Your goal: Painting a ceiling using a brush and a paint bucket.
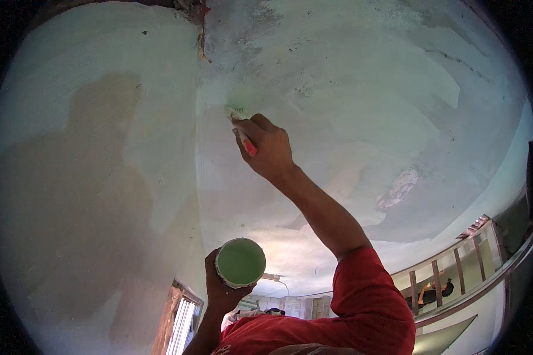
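Note:
My right hand [270,147] is closed around a paintbrush [251,148] with a red-tipped handle. The pale, paint-coated bristles press on the wall [361,83], just right of a vertical corner line. Low in the middle, my left hand [222,294] grips a round white paint tub [218,264] from its left side and underneath. Light green paint [241,261] fills much of what I see inside the tub. Patchy green-blue paint covers the wall, with grey areas and rough spots.
A wooden window frame [170,313] with pale vertical slats stands at the lower left. Wooden railing posts [459,263] run along the lower right, with another person [437,291] beyond them. A broken crack [202,41] descends from the upper edge. My shadow falls on the left wall [35,106].

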`<state>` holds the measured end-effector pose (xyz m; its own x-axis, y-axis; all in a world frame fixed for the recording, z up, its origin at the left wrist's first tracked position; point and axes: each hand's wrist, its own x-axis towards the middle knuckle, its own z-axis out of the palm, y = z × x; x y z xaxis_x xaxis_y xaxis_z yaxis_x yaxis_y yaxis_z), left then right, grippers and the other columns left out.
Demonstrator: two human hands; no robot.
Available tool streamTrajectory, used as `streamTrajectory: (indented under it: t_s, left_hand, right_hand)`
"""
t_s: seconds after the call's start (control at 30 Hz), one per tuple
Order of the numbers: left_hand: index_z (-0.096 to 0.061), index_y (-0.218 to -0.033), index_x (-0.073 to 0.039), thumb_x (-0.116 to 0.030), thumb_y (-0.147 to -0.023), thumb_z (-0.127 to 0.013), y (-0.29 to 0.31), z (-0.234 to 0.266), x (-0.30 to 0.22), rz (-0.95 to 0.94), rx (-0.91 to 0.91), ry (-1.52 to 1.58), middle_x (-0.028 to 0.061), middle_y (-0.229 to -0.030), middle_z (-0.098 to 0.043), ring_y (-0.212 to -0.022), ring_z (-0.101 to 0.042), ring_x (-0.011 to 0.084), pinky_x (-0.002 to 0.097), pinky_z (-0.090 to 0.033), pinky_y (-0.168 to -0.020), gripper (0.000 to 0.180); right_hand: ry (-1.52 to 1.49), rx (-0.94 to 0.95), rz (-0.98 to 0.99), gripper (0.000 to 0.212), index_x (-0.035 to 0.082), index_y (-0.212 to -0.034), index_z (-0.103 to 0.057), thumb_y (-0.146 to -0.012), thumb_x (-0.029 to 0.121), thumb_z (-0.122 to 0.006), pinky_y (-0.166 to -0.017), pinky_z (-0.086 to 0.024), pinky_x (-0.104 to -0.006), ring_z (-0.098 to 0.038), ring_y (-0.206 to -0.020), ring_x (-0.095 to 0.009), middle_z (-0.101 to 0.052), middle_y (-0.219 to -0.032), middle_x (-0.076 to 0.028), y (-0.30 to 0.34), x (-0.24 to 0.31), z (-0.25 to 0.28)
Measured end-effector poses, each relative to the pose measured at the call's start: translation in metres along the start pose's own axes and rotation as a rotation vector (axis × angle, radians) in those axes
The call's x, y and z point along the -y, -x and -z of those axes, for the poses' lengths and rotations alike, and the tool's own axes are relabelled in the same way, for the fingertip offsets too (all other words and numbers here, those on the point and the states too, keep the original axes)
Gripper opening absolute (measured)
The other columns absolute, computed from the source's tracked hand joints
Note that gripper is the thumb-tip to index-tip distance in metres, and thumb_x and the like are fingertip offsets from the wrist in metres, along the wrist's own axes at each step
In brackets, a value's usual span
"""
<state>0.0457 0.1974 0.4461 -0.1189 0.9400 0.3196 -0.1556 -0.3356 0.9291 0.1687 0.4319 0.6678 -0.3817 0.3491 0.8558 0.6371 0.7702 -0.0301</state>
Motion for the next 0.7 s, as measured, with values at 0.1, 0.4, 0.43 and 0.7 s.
streamTrajectory:
  t_s: [0.1,0.4,0.43,0.7]
  left_hand:
    - [-0.034,-0.143,-0.005,-0.011,-0.060,-0.095,0.002,0.001,-0.001,-0.059,0.012,-0.105,0.0160,-0.134,-0.052,-0.123,-0.057,0.0287,0.0417,-0.052,-0.100,0.103]
    - [-0.033,-0.143,-0.004,-0.011,-0.061,-0.095,0.002,0.016,-0.006,-0.053,-0.039,-0.029,0.0166,-0.133,-0.052,-0.123,-0.058,0.0292,0.0424,-0.051,-0.101,0.103]
    - [-0.033,-0.143,-0.004,-0.011,-0.061,-0.095,0.000,0.016,-0.007,-0.062,-0.048,0.004,0.0166,-0.133,-0.052,-0.123,-0.058,0.0293,0.0425,-0.051,-0.101,0.102]
    - [-0.033,-0.143,-0.005,-0.008,-0.062,-0.094,-0.007,0.014,-0.005,-0.052,-0.055,0.058,0.0161,-0.133,-0.052,-0.123,-0.058,0.0291,0.0425,-0.052,-0.101,0.101]
  right_hand:
    - [0.020,-0.186,-0.016,0.022,0.013,-0.110,-0.074,-0.088,0.014,-0.069,-0.077,-0.058,-0.0442,-0.071,-0.085,-0.035,-0.071,-0.100,-0.014,-0.022,-0.022,0.043]
    - [0.660,-0.847,0.071,0.017,0.017,-0.102,-0.078,-0.086,0.023,-0.079,-0.068,-0.056,-0.0369,-0.073,-0.078,-0.029,-0.075,-0.091,-0.005,-0.091,-0.063,0.220]
    - [0.649,-0.831,0.081,0.017,0.017,-0.102,-0.078,-0.086,0.023,-0.079,-0.068,-0.056,-0.0369,-0.073,-0.078,-0.029,-0.075,-0.091,-0.005,-0.096,-0.057,0.211]
    - [0.434,-0.123,0.300,0.028,0.015,-0.109,-0.074,-0.082,0.010,-0.067,-0.073,-0.057,-0.0422,-0.070,-0.089,-0.028,-0.073,-0.103,-0.006,-0.071,0.012,0.014]
